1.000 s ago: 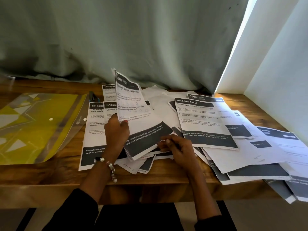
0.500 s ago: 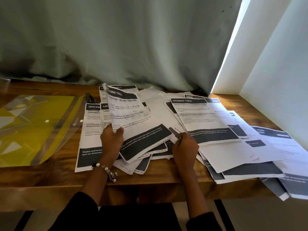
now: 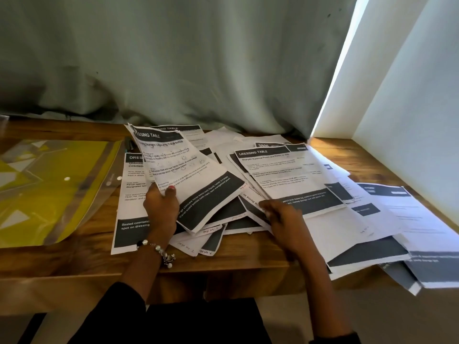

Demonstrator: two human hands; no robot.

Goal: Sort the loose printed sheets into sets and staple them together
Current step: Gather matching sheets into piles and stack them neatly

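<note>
Sheets (image 3: 293, 180) lie right of left hand (image 3: 161, 207), which pinches one bundle (image 3: 188, 180); right hand (image 3: 285, 219) nearer, fingers tucked under their edge.

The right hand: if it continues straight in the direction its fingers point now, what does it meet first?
Probably the eyebrow pencil sheet: the right hand already touches that pile's near edge, fingers pointing up and left. Depth is unclear.

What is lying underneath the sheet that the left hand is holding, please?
Under the held sheet in the left hand lie more printed sheets, overlapping, with handwritten page notes on their lower edges. Their text is mostly covered, and their number cannot be told.
</note>
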